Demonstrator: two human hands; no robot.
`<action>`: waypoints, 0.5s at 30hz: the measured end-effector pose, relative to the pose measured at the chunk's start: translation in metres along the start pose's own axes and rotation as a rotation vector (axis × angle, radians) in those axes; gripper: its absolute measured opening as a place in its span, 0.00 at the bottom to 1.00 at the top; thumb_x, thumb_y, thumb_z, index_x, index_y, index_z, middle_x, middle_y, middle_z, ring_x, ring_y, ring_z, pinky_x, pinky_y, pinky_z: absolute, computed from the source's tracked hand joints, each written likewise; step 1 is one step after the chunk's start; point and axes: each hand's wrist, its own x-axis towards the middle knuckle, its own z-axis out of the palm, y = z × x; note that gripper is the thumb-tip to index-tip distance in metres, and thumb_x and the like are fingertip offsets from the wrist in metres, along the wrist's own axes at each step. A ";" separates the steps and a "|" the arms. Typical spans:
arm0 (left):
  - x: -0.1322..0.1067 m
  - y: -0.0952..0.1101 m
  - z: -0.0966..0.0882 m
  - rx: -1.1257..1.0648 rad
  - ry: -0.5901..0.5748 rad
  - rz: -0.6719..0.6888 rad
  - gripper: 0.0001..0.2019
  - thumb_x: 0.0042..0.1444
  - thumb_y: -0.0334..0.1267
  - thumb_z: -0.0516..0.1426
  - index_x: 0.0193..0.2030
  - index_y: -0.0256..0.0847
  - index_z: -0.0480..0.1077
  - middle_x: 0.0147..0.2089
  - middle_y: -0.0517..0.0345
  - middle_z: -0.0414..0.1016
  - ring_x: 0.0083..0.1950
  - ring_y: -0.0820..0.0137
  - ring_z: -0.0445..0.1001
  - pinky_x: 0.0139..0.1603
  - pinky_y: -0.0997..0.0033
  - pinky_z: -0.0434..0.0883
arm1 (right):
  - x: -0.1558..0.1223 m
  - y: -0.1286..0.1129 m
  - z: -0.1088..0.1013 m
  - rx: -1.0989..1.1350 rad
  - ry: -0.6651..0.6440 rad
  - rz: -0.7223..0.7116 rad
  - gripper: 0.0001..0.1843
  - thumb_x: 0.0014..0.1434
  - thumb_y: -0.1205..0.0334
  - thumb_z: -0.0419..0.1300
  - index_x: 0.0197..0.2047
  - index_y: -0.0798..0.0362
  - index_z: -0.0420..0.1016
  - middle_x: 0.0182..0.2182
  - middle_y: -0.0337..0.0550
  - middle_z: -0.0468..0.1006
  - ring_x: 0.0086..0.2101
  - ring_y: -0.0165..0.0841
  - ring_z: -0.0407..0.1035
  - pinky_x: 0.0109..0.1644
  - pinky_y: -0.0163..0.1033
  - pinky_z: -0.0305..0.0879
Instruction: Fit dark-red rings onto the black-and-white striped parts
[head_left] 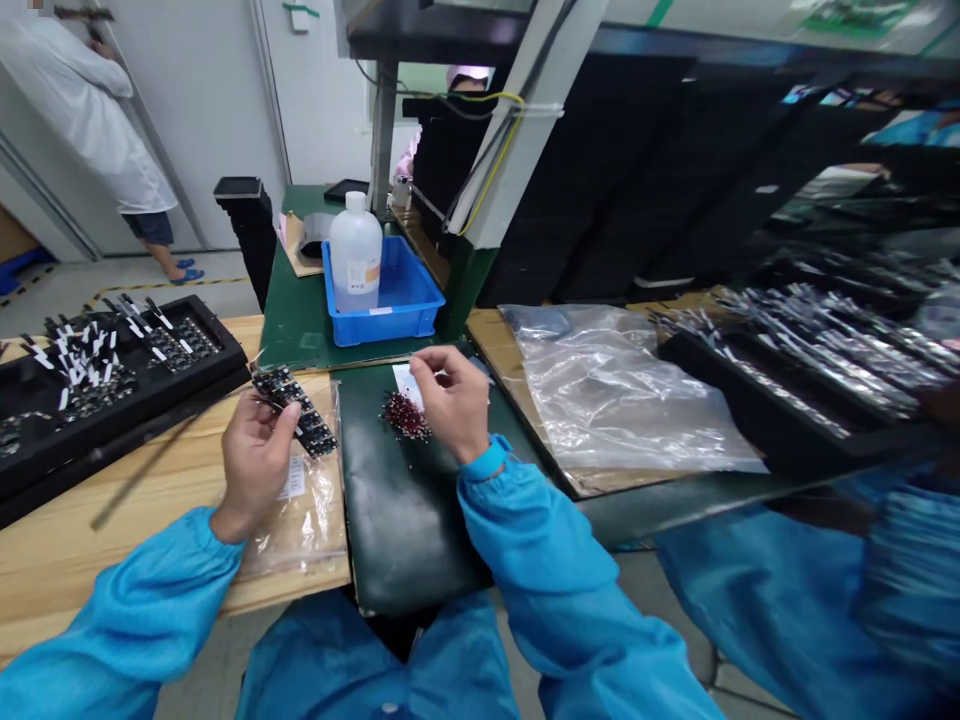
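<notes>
Circuit-board strip (307,415): was held up in the left hand (259,455), above a labelled clear bag (300,530) on the wooden counter (176,520).
Long axis: ran on a slant, from far left to near right.
Pointing: aimed with the free end toward the near right, with the populated face turned up.
Grip at the strip: was clamped on its left edge, with the thumb laid over the face.
Grip at the pile: hung from the right hand (454,400), with thumb and forefinger brought close; could not tell whether pinched on a part.
Pile of tiny parts (405,415): lay dark red and pale on the green counter (409,520), just beside the right hand, near a white slip (405,380).
Black tray (191,388): stood left of the strip, filled with boards and white-tagged leads.
Blue bin (382,328): sat beyond the pile, with a white bottle (356,245) upright inside.
Plastic sheet (622,400): lay spread to the right.
Blue sleeve (911,590): showed blurred at far right, on a co-worker.
White coat (90,110): was worn by a person standing near the wall.
</notes>
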 end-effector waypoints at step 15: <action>-0.003 0.002 0.004 -0.235 -0.110 -0.076 0.20 0.56 0.40 0.66 0.53 0.40 0.67 0.43 0.53 0.80 0.40 0.69 0.80 0.40 0.74 0.78 | 0.019 0.011 -0.056 -0.102 -1.137 0.327 0.08 0.54 0.60 0.65 0.33 0.56 0.80 0.29 0.40 0.79 0.31 0.31 0.70 0.39 0.35 0.63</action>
